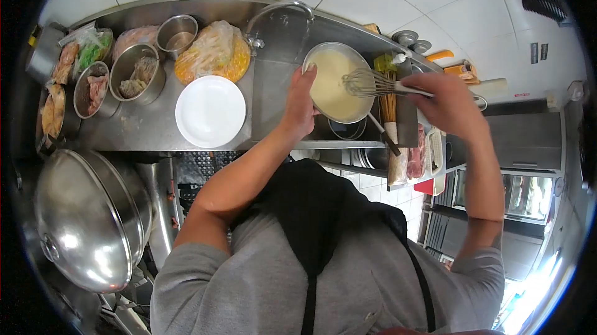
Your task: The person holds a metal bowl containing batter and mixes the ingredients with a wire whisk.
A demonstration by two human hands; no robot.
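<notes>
My left hand [303, 100] grips the rim of a metal saucepan [363, 113] on its left side, thumb over the edge. Inside the pan is a smooth, pale yellow liquid [328, 80]. My right hand [449, 100] is closed around the handle of a wire whisk [373, 82], whose wires are over the pan and seem to touch the liquid. The pan's long handle [384, 133] points down and to the right. Both are held above the sink, below a curved faucet [281, 7] with water that seems to run behind the pan.
A white plate [210, 111] lies on the steel counter, near a plastic bag of yellow food [217, 49]. Several metal pots with food, including a deep pot [138, 74], stand further left. A large domed steel lid [84, 220] is at lower left. Skewers [388, 108] stand right of the sink.
</notes>
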